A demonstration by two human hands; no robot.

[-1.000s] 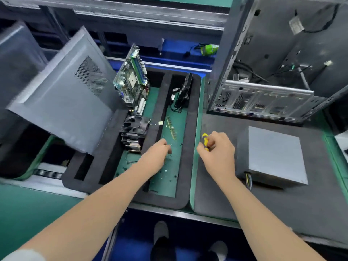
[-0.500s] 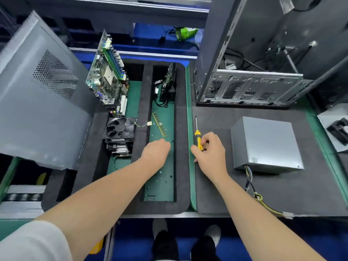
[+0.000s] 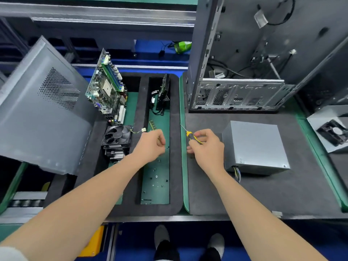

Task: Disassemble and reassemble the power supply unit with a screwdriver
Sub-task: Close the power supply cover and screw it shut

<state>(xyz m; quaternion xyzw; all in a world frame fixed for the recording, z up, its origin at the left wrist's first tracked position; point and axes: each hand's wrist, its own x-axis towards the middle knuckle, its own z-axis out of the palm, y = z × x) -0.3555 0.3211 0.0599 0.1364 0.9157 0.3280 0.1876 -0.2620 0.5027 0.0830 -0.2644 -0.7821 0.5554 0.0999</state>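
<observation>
Right grip (image 3: pixel 207 147) clasps screwdriver (image 3: pixel 189 135); left grip (image 3: pixel 150 146) curled over tray (image 3: pixel 174 166), contents unclear.

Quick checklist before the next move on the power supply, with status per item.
1. Screwdriver gripped in right hand: ok.
2. Screw pinched in left hand: cannot tell; its fingers are curled over the tray and nothing shows in them.
3. Loose screws lying in the tray within reach: ok.
4. Power supply flat on the mat, nothing on top: ok.
5. Its cables clear of both hands: ok.
6. Case standing open behind the power supply: ok.
</observation>
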